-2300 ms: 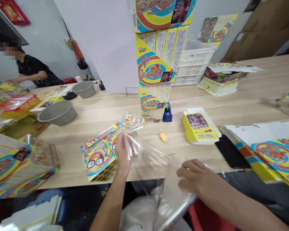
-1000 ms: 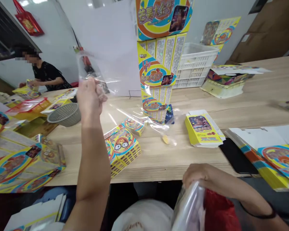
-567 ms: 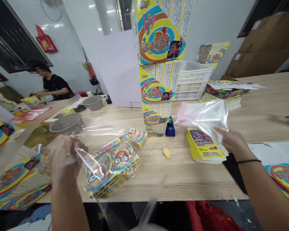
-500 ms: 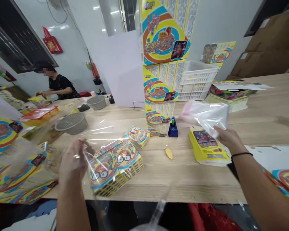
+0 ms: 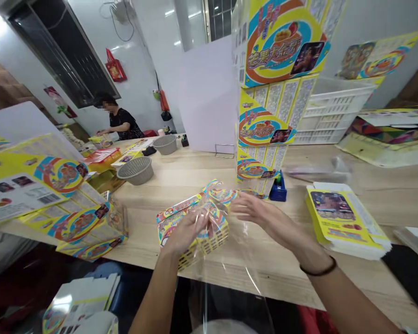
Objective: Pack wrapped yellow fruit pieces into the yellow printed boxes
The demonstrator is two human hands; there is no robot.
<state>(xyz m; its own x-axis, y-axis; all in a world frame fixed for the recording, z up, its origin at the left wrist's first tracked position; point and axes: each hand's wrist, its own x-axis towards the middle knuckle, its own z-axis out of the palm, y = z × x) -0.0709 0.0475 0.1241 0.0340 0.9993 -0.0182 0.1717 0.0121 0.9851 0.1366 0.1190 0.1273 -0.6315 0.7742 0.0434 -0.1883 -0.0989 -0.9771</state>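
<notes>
My left hand (image 5: 184,234) pinches the top of a clear plastic bag (image 5: 235,278) that hangs down over the table's front edge. My right hand (image 5: 264,214) is beside the bag's upper end, fingers stretched out and apart, with nothing seen in it. Behind and below my left hand sits a printed carton (image 5: 176,214) of yellow, blue and pink cartoon packs, partly hidden by the hand and the film. Another cartoon pack lies just behind it, mostly covered by the bag and my right fingers.
A tall stack of yellow printed boxes (image 5: 264,130) rises behind a blue tape dispenser (image 5: 278,188). Flat yellow cartons (image 5: 344,215) and a pile of clear bags (image 5: 316,172) lie right. More boxes (image 5: 80,222) and a grey basket (image 5: 135,170) are left. A co-worker (image 5: 120,123) sits beyond.
My right hand has let go of the pile of clear bags at the right and come over beside my left. The left hand has moved the clear bag in front of the carton. The view has shifted left.
</notes>
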